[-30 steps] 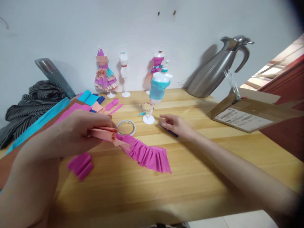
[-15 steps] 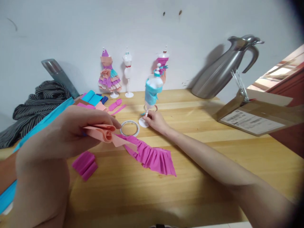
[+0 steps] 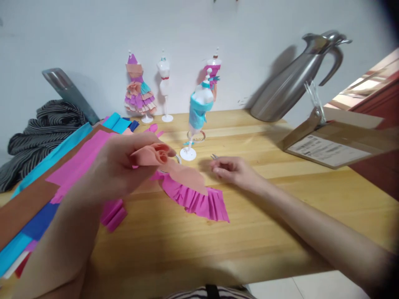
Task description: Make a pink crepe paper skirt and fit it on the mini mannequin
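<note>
My left hand (image 3: 124,166) is closed round a rolled strip of peach crepe paper (image 3: 154,154), its loose end hanging to the right. Under that end lies a pleated magenta paper ruffle (image 3: 199,201). My right hand (image 3: 232,169) rests at the table with fingers curled round small scissors; only the metal tips (image 3: 214,156) show past the fingers. Left of it stands a white mini mannequin (image 3: 204,97) wrapped in light blue paper, upright on a round base. A roll of tape (image 3: 178,159) is mostly hidden behind the peach paper.
Behind stand a mannequin in a tiered paper dress (image 3: 140,93), a bare one (image 3: 164,79) and one in magenta (image 3: 213,68). Coloured paper sheets (image 3: 77,153) and a striped cloth (image 3: 43,128) lie left. A steel jug (image 3: 289,83) and cardboard box (image 3: 330,145) stand right.
My right hand has left the mannequin's base, moved right and now has scissors in it. My left hand has shifted right and up with the peach paper, whose loose end now covers part of the ruffle.
</note>
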A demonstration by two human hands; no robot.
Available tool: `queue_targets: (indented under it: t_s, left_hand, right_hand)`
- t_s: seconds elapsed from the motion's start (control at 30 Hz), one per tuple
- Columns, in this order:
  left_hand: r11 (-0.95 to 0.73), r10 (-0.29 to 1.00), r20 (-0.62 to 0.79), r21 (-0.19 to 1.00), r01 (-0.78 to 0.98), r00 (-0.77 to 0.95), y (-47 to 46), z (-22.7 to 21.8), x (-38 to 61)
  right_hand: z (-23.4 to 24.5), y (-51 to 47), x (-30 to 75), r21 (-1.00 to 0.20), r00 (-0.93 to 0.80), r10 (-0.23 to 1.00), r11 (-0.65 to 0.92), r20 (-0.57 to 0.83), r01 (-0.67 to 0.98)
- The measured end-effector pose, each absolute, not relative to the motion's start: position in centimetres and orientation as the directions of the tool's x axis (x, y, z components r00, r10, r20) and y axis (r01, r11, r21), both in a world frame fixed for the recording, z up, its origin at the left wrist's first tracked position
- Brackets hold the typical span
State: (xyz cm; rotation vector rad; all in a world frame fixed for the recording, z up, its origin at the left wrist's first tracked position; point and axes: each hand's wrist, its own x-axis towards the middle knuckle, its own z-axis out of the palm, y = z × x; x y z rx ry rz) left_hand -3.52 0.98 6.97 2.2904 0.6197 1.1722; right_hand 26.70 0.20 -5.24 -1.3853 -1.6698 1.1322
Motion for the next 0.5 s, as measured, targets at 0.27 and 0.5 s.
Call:
queue_targets:
  t_s: [0.27,0.5]
  left_hand:
    - [-0.92,0.258,0.7,0.388,-0.052,0.666,-1.0,4.3,1.6]
    - [-0.954,0.147,0.58,0.296,-0.039,0.801,0.6,3.1,0.8]
  right_hand:
    - [-2.3,-6.7,24.3,-0.76,-0.478,0.819,-0.521,-0.317,-0.389]
    - [-3.2,-7.1,25.8,-0.891,-0.139,0.965,-0.259,-0.222,-0.373]
